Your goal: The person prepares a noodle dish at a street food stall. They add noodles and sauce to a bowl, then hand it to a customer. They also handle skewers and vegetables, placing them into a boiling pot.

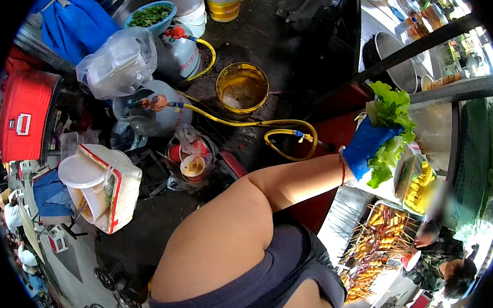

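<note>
My left hand (pixel 371 146), in a blue glove, grips a bunch of green lettuce leaves (pixel 389 107). The leaves stick out on both sides of the glove, over the edge of the food counter. A red cord circles the wrist. Just beyond the hand stands a tray of yellow corn pieces (pixel 418 188). Below the hand, many skewers of food (pixel 375 247) lie in a tray on the counter. My right hand is out of view.
Gas cylinders (pixel 159 112) with a yellow hose (pixel 236 123) and a yellow bucket (pixel 242 88) stand on the dark floor. A foam box (pixel 124 195) holds plastic tubs. A person (pixel 441 256) sits or stands across the counter. Metal bars (pixel 426 45) cross the stall front.
</note>
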`<action>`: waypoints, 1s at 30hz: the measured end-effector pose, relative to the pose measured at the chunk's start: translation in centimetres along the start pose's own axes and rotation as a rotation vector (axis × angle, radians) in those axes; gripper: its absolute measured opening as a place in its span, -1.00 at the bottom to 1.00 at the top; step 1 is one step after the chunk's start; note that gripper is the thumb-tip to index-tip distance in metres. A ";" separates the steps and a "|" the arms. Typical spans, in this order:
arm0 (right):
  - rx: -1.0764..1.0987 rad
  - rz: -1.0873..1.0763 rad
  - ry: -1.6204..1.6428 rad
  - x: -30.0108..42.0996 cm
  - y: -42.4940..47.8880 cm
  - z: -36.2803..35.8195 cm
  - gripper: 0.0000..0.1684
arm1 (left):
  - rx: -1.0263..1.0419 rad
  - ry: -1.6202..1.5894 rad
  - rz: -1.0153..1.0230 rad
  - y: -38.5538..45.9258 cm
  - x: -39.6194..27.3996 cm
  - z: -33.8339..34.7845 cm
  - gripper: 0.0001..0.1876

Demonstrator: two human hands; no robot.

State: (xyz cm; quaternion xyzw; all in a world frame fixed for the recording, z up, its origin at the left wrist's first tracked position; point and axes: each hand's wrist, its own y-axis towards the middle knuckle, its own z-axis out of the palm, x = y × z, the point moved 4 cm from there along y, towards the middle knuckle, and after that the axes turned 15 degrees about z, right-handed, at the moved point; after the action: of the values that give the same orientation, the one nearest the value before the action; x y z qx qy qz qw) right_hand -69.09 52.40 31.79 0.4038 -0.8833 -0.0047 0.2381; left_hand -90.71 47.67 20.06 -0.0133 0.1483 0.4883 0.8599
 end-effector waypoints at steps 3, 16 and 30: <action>-0.169 0.048 0.074 1.7 0.6 -2.8 -0.64 | 0.034 -0.071 -0.117 -1.6 2.1 -0.2 -0.74; -0.087 0.041 0.236 1.6 2.8 12.1 -0.50 | -0.076 -0.151 -0.353 -7.0 1.9 -2.8 -0.60; 0.069 0.040 0.114 6.2 0.1 5.7 -0.35 | 0.029 -0.271 -0.516 -4.7 3.5 -3.3 -0.83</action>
State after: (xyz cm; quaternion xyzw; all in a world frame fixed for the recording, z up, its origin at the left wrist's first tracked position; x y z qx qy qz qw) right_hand -75.06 47.03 29.38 0.3935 -0.8759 0.0537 0.2740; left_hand -85.90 47.57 15.43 0.0269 0.0307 0.2484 0.9678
